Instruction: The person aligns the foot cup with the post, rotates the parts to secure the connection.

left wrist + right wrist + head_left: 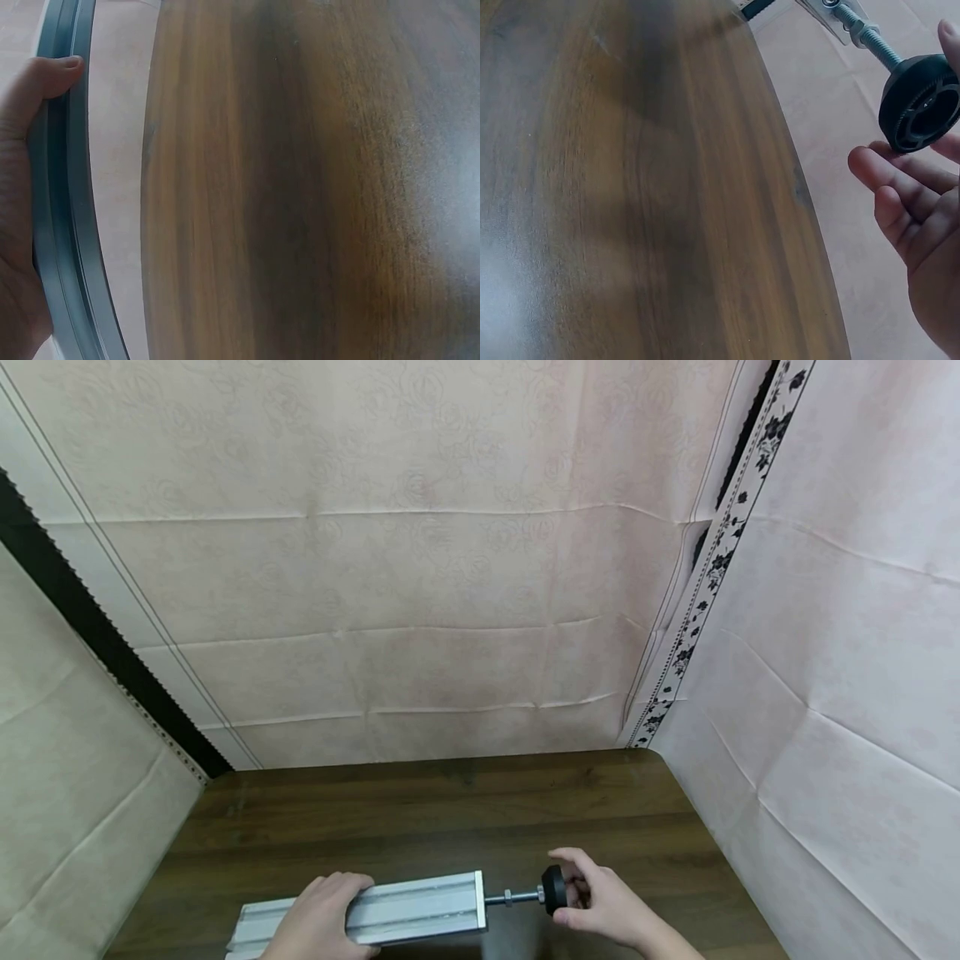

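Observation:
A silver aluminium profile lies across the lower part of the head view, held up over the table. My left hand grips it left of its middle; in the left wrist view the thumb presses on the grooved side of the profile. From its right end plate sticks a threaded rod with a nut on it. A black levelling foot caps the rod. Around that foot my right hand has its fingers curled, fingertips at the rim of the foot in the right wrist view.
Below is a brown wood-grain table with rounded far corners. Pale patterned cloth hangs behind it, and more cloth closes off the right side. A black strip runs down the left corner.

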Available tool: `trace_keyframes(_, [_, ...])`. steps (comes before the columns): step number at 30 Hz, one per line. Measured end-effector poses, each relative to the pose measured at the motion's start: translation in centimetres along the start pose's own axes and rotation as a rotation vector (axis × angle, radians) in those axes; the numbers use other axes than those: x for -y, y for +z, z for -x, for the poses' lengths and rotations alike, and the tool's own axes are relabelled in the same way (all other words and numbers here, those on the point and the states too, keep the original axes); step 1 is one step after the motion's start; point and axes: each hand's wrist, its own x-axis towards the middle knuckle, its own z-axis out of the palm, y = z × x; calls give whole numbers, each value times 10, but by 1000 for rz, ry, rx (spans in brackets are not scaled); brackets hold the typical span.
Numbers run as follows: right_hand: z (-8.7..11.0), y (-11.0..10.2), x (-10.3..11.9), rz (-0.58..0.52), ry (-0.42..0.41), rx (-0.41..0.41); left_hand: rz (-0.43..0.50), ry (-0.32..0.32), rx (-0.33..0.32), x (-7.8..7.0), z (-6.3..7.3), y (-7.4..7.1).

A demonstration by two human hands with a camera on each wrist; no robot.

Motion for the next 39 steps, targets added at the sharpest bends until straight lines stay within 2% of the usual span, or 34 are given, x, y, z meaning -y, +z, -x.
trace_keyframes(5, [3, -1, -2, 8, -109, -38, 30, -21, 16, 2, 0, 1])
trace_keyframes(12, [4, 7, -3, 163, -220, -118, 66, -61, 99, 7, 2, -3])
trace_keyframes(14, [3, 9, 7, 196, -258, -130, 69, -66, 113, 8, 3, -3])
trace_keyframes(18, [2, 10, 11, 237, -319, -133, 57, -56, 93, 7, 2, -2])
trace_keyframes(22, [2, 12, -8, 256, -376, -125, 30, -34, 46, 5, 0, -1])
trace_keyframes(24, [0, 12, -10, 259, -412, -131, 18, -26, 27, 3, -1, 0])
trace_keyframes(29, [-2, 10, -5, 259, -425, -144, 6, -14, 4, 3, -2, 1])
trace_keyframes(35, [-2, 11, -4, 269, -393, -156, 31, -13, 26, 6, -4, 1])
trace_keyframes(39, [-3, 10, -3, 266, -401, -153, 49, -16, 36, 7, -4, 0])
